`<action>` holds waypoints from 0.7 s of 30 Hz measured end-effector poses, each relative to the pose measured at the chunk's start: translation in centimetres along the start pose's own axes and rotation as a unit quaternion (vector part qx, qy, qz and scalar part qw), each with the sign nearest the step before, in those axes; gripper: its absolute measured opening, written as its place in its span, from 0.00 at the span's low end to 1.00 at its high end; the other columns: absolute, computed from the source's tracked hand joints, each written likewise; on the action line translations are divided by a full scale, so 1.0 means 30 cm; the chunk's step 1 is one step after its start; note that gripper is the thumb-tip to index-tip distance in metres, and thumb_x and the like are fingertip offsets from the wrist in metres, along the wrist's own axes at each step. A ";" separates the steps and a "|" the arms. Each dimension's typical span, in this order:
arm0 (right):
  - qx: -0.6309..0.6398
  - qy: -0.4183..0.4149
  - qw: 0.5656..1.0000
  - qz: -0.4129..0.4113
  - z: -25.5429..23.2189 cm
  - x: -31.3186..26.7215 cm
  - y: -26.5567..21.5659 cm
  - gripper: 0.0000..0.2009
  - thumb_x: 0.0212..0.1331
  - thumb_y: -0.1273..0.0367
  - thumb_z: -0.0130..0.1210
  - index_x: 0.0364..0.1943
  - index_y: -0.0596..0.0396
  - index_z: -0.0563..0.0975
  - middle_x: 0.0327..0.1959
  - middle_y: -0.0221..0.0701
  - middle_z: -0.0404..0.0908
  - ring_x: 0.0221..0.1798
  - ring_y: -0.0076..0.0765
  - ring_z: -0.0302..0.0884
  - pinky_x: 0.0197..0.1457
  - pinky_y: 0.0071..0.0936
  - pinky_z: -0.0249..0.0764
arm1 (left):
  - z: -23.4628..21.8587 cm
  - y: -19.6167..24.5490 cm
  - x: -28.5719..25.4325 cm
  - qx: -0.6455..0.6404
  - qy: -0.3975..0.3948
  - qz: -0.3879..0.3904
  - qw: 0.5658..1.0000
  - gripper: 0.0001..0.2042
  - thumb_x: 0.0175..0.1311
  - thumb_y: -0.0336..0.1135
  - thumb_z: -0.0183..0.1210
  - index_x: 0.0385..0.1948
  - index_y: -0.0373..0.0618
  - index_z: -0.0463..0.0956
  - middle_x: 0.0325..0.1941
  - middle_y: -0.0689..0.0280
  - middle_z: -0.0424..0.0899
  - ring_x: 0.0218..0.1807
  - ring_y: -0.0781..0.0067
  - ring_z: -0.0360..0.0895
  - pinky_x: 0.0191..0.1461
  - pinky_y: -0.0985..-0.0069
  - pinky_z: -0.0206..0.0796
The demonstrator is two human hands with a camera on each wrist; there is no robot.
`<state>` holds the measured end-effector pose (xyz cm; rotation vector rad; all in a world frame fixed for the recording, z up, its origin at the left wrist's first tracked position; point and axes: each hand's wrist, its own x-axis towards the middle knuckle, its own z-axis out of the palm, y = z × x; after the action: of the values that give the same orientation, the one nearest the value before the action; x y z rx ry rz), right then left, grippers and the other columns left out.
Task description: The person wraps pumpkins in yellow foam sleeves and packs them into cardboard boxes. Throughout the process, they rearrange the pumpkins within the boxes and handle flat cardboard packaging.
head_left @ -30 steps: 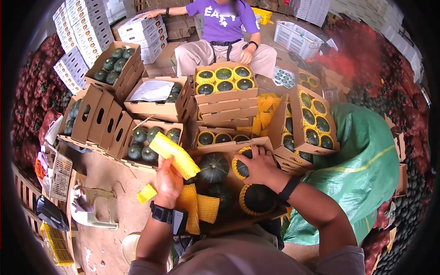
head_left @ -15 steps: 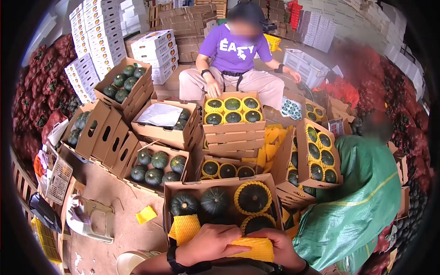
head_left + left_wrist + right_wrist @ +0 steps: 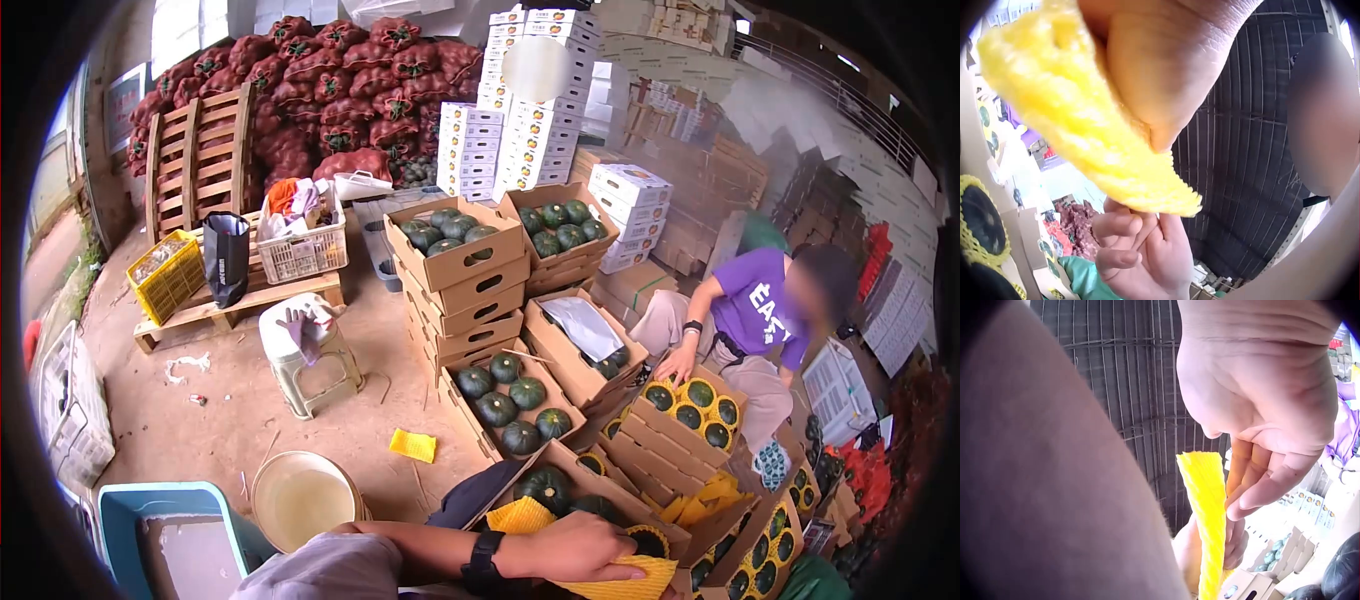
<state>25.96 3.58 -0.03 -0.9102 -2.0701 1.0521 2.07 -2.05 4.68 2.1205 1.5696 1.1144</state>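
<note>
In the head view, my left hand (image 3: 580, 548) pinches a yellow foam net sleeve (image 3: 635, 580) over the near carton. The left wrist view shows the thumb of my left hand (image 3: 1157, 62) pressed on the flattened sleeve (image 3: 1085, 137). My right hand (image 3: 1266, 400), its fingers loosely bent, is beside the sleeve (image 3: 1207, 512) in the right wrist view; its fingertips appear to touch the edge. Dark green squashes (image 3: 545, 488) lie in the near carton, one netted squash (image 3: 650, 541) beyond my left hand. Another yellow sleeve (image 3: 520, 517) rests at the carton's left side.
Cartons of squashes (image 3: 512, 400) stand ahead, and a seated person in a purple shirt (image 3: 765, 300) touches a netted carton (image 3: 690, 410). To the left are a bucket (image 3: 305, 500), a blue tub (image 3: 165, 492), a stool (image 3: 310, 365) and a loose yellow sleeve (image 3: 413, 446) on the floor.
The head view has swung left. My right hand left the netted squash and came to the sleeve beside my left hand. The seated person now leans over the netted carton.
</note>
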 end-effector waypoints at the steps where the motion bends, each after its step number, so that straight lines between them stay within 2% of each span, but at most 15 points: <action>1: -0.065 -0.017 0.998 -0.017 -0.014 -0.008 0.036 0.16 0.62 0.76 0.47 0.54 0.60 0.70 0.51 0.49 0.75 0.53 0.53 0.72 0.57 0.39 0.68 | -0.001 -0.010 -0.007 -0.003 0.016 0.020 1.000 0.25 0.66 0.55 0.47 0.19 0.40 0.71 0.20 0.53 0.76 0.27 0.45 0.75 0.29 0.57 0.67; 3: -0.173 -0.024 0.982 -0.075 -0.027 -0.031 0.114 0.15 0.64 0.73 0.46 0.54 0.59 0.70 0.52 0.52 0.72 0.54 0.59 0.70 0.58 0.44 0.68 | 0.003 -0.012 -0.014 0.049 -0.049 0.013 0.998 0.23 0.68 0.52 0.46 0.21 0.40 0.70 0.22 0.57 0.77 0.29 0.54 0.77 0.32 0.61 0.67; 4: -0.164 -0.038 0.984 -0.066 -0.029 -0.035 0.109 0.15 0.64 0.73 0.47 0.54 0.59 0.70 0.52 0.51 0.73 0.54 0.56 0.71 0.57 0.43 0.68 | 0.014 -0.011 -0.021 0.070 -0.085 0.012 0.994 0.22 0.69 0.50 0.46 0.23 0.40 0.70 0.23 0.59 0.78 0.30 0.58 0.78 0.33 0.63 0.67; 5: -0.157 -0.051 0.985 -0.057 -0.041 -0.043 0.101 0.14 0.64 0.73 0.47 0.53 0.60 0.71 0.53 0.49 0.73 0.54 0.53 0.71 0.57 0.41 0.69 | 0.037 -0.012 -0.032 0.073 0.064 0.096 0.991 0.20 0.60 0.55 0.55 0.20 0.47 0.75 0.18 0.62 0.76 0.22 0.59 0.76 0.22 0.65 0.63; 6: -0.152 -0.065 0.985 -0.048 -0.053 -0.047 0.093 0.14 0.63 0.73 0.47 0.53 0.60 0.71 0.53 0.47 0.73 0.54 0.50 0.72 0.56 0.40 0.69 | 0.055 -0.008 -0.034 0.076 0.046 0.090 0.992 0.21 0.59 0.56 0.55 0.19 0.47 0.75 0.18 0.61 0.76 0.22 0.58 0.76 0.22 0.65 0.63; 8: 0.054 -0.132 0.988 0.063 -0.056 -0.017 0.078 0.15 0.62 0.73 0.49 0.53 0.61 0.71 0.53 0.43 0.73 0.55 0.43 0.71 0.56 0.36 0.69 | 0.078 -0.004 -0.030 0.086 0.008 0.081 0.993 0.22 0.58 0.58 0.55 0.18 0.46 0.75 0.18 0.60 0.76 0.22 0.56 0.75 0.22 0.65 0.63; 9: 0.158 -0.162 0.967 0.118 -0.053 -0.006 0.076 0.16 0.61 0.73 0.50 0.53 0.61 0.71 0.53 0.40 0.73 0.55 0.39 0.71 0.55 0.33 0.69 | 0.096 0.007 -0.029 0.067 -0.010 0.085 0.994 0.21 0.57 0.57 0.57 0.19 0.46 0.75 0.20 0.60 0.76 0.24 0.56 0.75 0.24 0.65 0.64; 11: 0.178 -0.112 0.976 0.053 -0.029 -0.031 0.105 0.17 0.62 0.72 0.50 0.55 0.61 0.69 0.53 0.38 0.72 0.54 0.35 0.71 0.54 0.30 0.69 | 0.138 0.047 -0.022 0.022 -0.050 0.097 0.994 0.20 0.54 0.56 0.60 0.20 0.46 0.75 0.24 0.61 0.77 0.28 0.56 0.75 0.29 0.64 0.65; 14: 0.164 -0.007 0.986 -0.017 0.019 -0.065 0.126 0.18 0.63 0.69 0.48 0.56 0.61 0.68 0.53 0.37 0.72 0.53 0.33 0.71 0.53 0.29 0.69 | 0.121 0.087 0.017 0.057 0.114 0.088 0.988 0.20 0.47 0.52 0.65 0.31 0.45 0.77 0.33 0.60 0.73 0.40 0.54 0.71 0.41 0.63 0.64; 15: 0.152 0.034 0.988 -0.021 0.038 -0.063 0.128 0.18 0.64 0.69 0.48 0.57 0.61 0.68 0.54 0.37 0.72 0.53 0.33 0.71 0.53 0.30 0.70 | 0.096 0.148 0.012 0.094 0.192 0.054 0.975 0.28 0.40 0.46 0.69 0.45 0.43 0.75 0.39 0.60 0.67 0.46 0.52 0.64 0.50 0.61 0.60; 18: 0.147 0.125 0.981 -0.024 0.071 -0.054 0.153 0.19 0.65 0.66 0.46 0.58 0.60 0.67 0.54 0.37 0.72 0.54 0.34 0.71 0.53 0.31 0.70 | 0.172 0.184 0.003 -0.112 0.134 0.082 0.981 0.33 0.39 0.42 0.69 0.53 0.43 0.71 0.40 0.58 0.66 0.50 0.50 0.63 0.55 0.61 0.57; 19: 0.156 0.150 0.976 -0.021 0.074 -0.048 0.164 0.19 0.65 0.66 0.45 0.58 0.60 0.67 0.54 0.38 0.72 0.54 0.35 0.71 0.54 0.31 0.70 | 0.215 0.195 0.008 -0.168 0.181 0.070 0.967 0.27 0.43 0.36 0.67 0.51 0.44 0.73 0.38 0.59 0.70 0.47 0.53 0.68 0.51 0.63 0.61; 21: 0.191 0.194 0.962 -0.004 0.082 -0.037 0.192 0.20 0.66 0.64 0.44 0.59 0.60 0.66 0.55 0.38 0.72 0.54 0.35 0.71 0.54 0.32 0.71 | 0.233 0.115 0.010 -0.203 0.179 0.052 0.961 0.22 0.48 0.33 0.63 0.48 0.44 0.75 0.37 0.59 0.73 0.44 0.55 0.71 0.48 0.65 0.64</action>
<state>26.35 4.24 -6.35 -0.8285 -1.4835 1.1151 9.49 -1.56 2.31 1.8129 1.2247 1.7641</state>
